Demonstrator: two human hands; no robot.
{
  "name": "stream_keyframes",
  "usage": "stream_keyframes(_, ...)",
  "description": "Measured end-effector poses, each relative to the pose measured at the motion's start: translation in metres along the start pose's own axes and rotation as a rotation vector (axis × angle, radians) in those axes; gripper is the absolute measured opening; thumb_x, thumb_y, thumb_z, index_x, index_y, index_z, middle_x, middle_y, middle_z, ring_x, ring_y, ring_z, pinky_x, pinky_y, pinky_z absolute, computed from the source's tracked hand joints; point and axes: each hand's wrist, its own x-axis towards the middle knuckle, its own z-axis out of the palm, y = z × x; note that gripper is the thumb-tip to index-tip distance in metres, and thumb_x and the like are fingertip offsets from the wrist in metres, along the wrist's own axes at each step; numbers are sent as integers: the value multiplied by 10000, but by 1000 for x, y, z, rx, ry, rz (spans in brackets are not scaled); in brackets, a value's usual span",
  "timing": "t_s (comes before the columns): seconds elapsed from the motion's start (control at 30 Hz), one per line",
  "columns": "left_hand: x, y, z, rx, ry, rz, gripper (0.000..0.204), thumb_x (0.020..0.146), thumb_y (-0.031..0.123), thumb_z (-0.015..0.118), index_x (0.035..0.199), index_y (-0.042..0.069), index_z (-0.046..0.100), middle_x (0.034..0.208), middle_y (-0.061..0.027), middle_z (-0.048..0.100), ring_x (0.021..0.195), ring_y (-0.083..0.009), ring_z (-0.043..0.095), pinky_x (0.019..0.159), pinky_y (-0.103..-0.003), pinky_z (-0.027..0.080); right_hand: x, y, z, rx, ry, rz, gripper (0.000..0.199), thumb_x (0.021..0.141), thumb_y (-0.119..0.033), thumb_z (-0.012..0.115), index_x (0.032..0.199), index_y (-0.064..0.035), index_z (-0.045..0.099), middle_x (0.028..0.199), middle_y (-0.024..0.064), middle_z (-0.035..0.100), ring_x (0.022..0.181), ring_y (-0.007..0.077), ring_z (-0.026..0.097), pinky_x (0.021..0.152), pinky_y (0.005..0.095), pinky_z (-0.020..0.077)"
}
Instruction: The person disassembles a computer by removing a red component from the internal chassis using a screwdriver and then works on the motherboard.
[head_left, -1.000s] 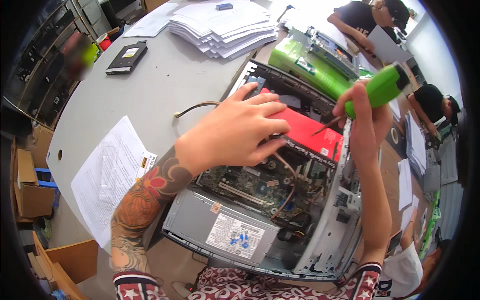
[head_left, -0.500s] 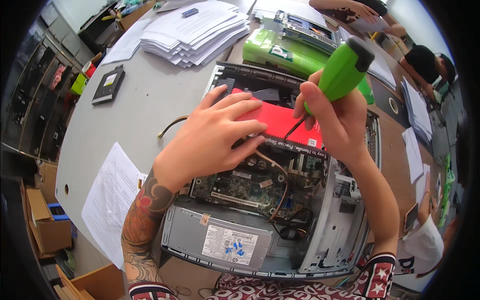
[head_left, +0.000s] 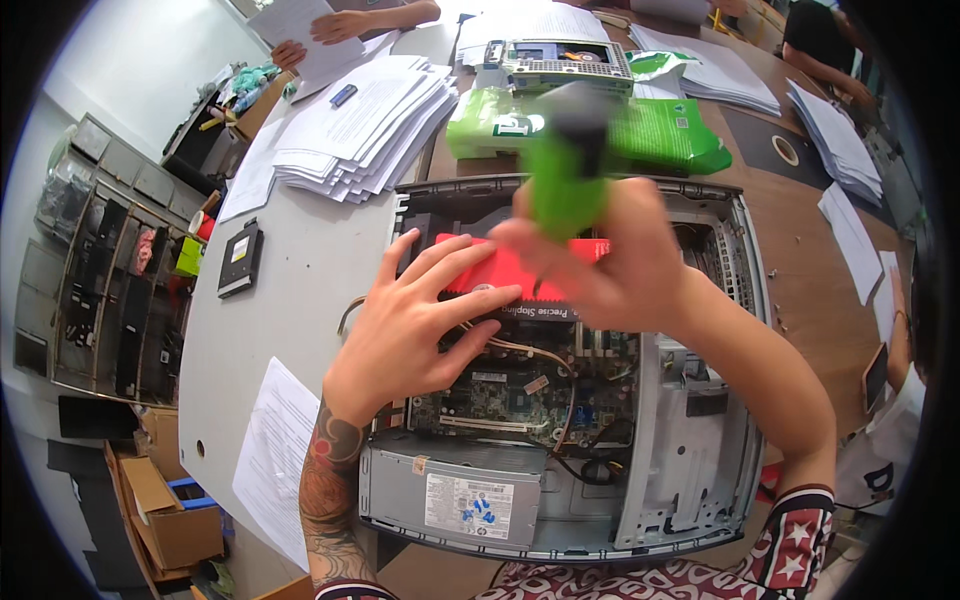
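Note:
An open desktop computer case (head_left: 745,300) lies flat on the table, its green circuit board (head_left: 500,395) and grey power supply (head_left: 450,495) exposed. My left hand (head_left: 420,320) rests flat inside it, fingers spread over a red card (head_left: 475,275) and the board. My right hand (head_left: 610,260) grips a green-handled screwdriver (head_left: 565,175) upright over the red card; its tip is hidden behind my fingers.
Stacks of white paper (head_left: 365,125) and green packets (head_left: 660,135) lie beyond the case. A black drive (head_left: 240,258) and a loose sheet (head_left: 275,455) sit to the left. Small screws (head_left: 775,315) lie at the right. Other people's hands (head_left: 340,25) hold paper at the far edge.
My right hand with the green screwdriver has moved left and toward the middle of the case, over the red card. My left hand has stayed pressed on the card.

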Motion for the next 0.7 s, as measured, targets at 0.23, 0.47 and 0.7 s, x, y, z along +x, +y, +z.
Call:
stream_keyframes(0.23, -1, -4, -1, -3, -42, -34, 306, 833, 249, 739, 1137, 227, 723, 1303, -76, 603, 1238, -273, 550, 1122, -555, 287, -6, 11, 12, 5, -64, -3, 284, 909, -212, 719, 1069, -7, 604, 584, 61, 584, 439, 176, 557, 434, 301, 404)
stream_keyframes(0.47, 0, -2, -1, 1, 38, -16, 312, 794, 223, 753, 1093, 152, 695, 1278, -90, 601, 1204, -306, 539, 1099, -498, 322, -6, 9, 14, -17, -82, 9, 255, 897, -210, 732, 1002, -12, 611, 575, 68, 565, 440, 170, 544, 443, 304, 405)
stream_keyframes(0.7, 7, 1, 0, -47, 0, -108, 439, 673, 122, 731, 1103, 127, 647, 1216, -85, 603, 1174, -335, 471, 1031, -436, 368, 4, 2, -8, -70, 27, 20, 125, 957, -123, 668, 933, -1, 659, 633, 18, 619, 561, 64, 588, 477, 217, 417)
